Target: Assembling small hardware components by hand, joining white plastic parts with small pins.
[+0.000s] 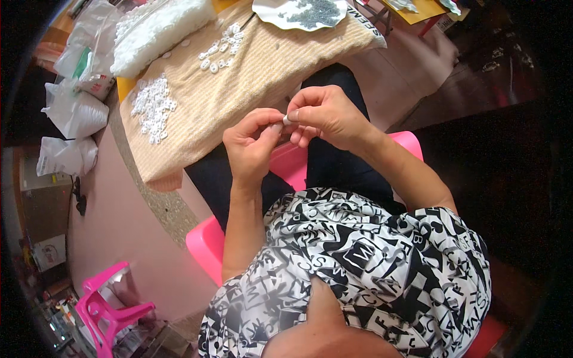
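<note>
Above my lap, just off the table's near edge, both hands meet fingertip to fingertip. A small white plastic piece [287, 120] sits between them. My right hand [334, 116] pinches it with thumb and forefinger, the other fingers curled below. My left hand [250, 143] is closed too, its thumb and forefinger pressed at the piece's left side. The fingers hide most of the piece. On the striped cloth [197, 113] lies a dense heap of small white pieces [154, 107] at the left. A looser group of white oval pieces [222, 49] lies farther back.
A scalloped white plate [268, 13] with small grey parts stands at the table's far side. At the far left is a big clear bag of white pieces [161, 30]. More plastic bags [74, 107] stand left of the table. A pink stool [110, 310] is on the floor.
</note>
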